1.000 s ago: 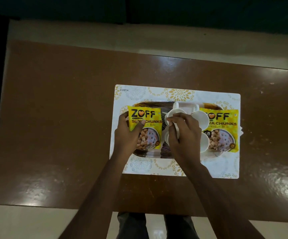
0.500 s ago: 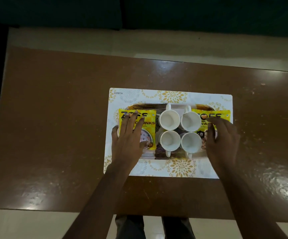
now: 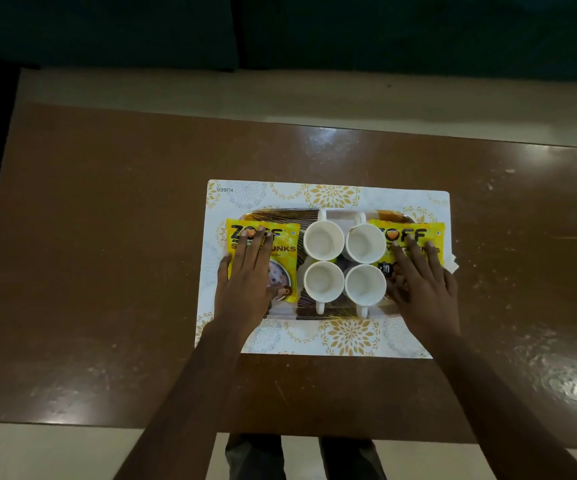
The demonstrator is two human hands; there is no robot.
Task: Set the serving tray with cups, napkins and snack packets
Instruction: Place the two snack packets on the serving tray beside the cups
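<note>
A: So, how much of the setting can be counted as done here?

B: Most of it, it seems. Nearest first: a patterned placemat (image 3: 349, 336) is laid on the brown table (image 3: 107, 237), and the serving tray (image 3: 309, 308) is set on it. Both hands are spread flat with straight fingers and nothing is gripped. The left hand (image 3: 245, 282) is pressed on the left snack packet (image 3: 282, 245), the right hand (image 3: 422, 285) on the right snack packet (image 3: 417, 232).

A: And cups?

B: Four are stood in a square mid-tray, between the packets. The near cups (image 3: 324, 281) are turned handle-toward-the-person, the far cups (image 3: 324, 240) handle-away. All are seen empty.

A: Napkins tho?

B: Harder to call. A white corner (image 3: 451, 265) is seen poking out past the right packet, and a white bit shows under the left packet's near end. Napkins are probably tucked beneath, but that can't be confirmed.

A: What's left then?

B: Not much, judging by this. The packets are likely just being flattened or squared up. The right one is hung over the tray's end, so a nudge inward may be needed.
</note>
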